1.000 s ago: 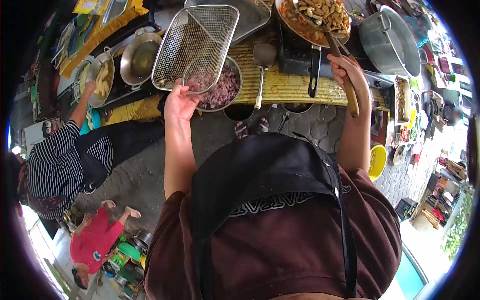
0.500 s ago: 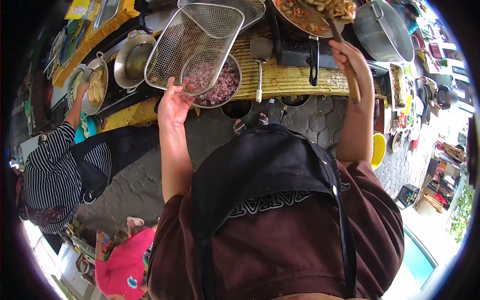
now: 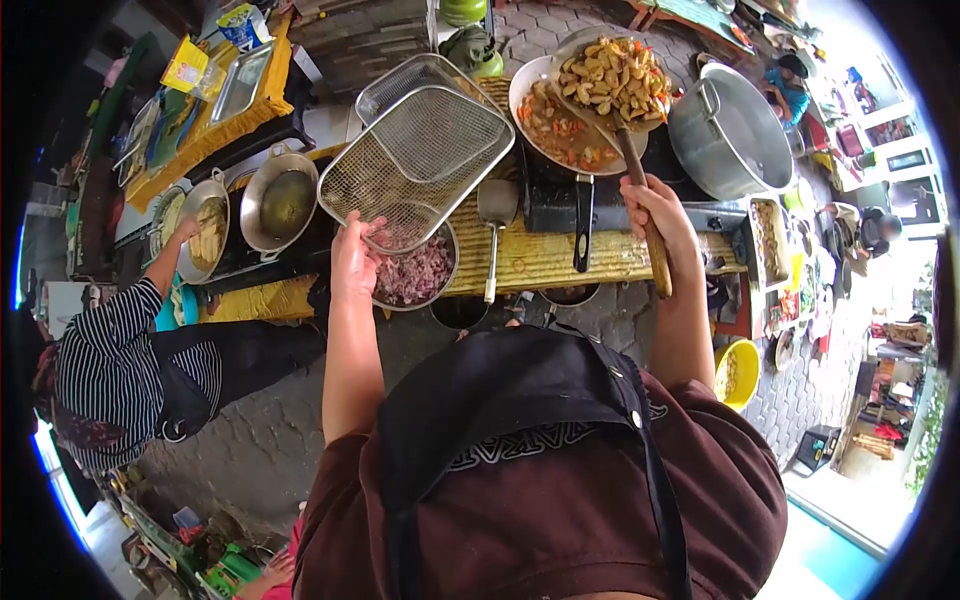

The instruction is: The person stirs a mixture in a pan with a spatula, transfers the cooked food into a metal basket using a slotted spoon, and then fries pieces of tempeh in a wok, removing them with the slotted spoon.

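My left hand (image 3: 355, 258) grips the near rim of a rectangular wire mesh basket (image 3: 400, 170), tilted above a bowl of chopped reddish-purple onions (image 3: 415, 276). A second mesh basket (image 3: 375, 98) lies behind it. My right hand (image 3: 662, 215) is closed round the wooden handle of a large ladle (image 3: 643, 190). Browned food pieces (image 3: 615, 78) are heaped in the ladle, which is over the right part of a white frying pan (image 3: 530, 90) holding reddish sauce. A metal spatula (image 3: 497, 205) rests on the bamboo table between my hands.
A big aluminium pot (image 3: 735, 130) stands right of the pan. Two woks, one a metal wok (image 3: 278, 205), are at the left, where a person in striped sleeves (image 3: 110, 370) works. A yellow tub (image 3: 738, 372) sits low at the right.
The view has tilted up, showing more of the pan and the area behind the table. The mesh basket is still in my left hand and the loaded ladle in my right.
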The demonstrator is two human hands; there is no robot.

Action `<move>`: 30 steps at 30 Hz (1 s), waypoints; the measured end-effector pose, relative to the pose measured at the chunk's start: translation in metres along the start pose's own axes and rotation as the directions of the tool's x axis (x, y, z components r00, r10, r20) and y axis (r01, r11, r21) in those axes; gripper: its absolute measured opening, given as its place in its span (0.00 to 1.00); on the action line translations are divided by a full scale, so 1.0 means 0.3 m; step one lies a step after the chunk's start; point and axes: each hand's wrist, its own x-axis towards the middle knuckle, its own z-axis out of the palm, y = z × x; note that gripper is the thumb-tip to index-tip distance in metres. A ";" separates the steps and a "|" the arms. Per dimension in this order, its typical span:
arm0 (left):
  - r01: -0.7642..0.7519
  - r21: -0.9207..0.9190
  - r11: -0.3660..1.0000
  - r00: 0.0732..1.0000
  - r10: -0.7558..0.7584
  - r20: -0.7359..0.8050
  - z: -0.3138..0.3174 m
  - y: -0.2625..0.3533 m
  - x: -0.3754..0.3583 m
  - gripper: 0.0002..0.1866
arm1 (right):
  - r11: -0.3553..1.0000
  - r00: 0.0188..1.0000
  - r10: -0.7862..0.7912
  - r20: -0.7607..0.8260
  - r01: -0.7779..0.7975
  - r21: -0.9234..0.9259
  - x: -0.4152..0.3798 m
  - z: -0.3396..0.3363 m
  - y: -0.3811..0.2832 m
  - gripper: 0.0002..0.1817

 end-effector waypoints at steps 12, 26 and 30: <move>-0.123 0.132 0.984 0.992 0.122 0.014 0.208 0.027 0.039 0.31 | 0.998 0.993 0.070 0.093 -0.070 -0.010 0.034 -0.126 -0.023 0.13; -0.164 0.169 0.972 0.985 0.169 -0.015 0.314 0.011 0.033 0.32 | 0.994 0.995 0.088 0.054 -0.084 -0.068 0.073 -0.173 0.030 0.10; -0.178 0.138 0.974 0.983 0.181 -0.011 0.311 -0.006 0.045 0.32 | 0.997 0.998 0.025 0.062 -0.020 -0.070 0.078 -0.178 0.008 0.13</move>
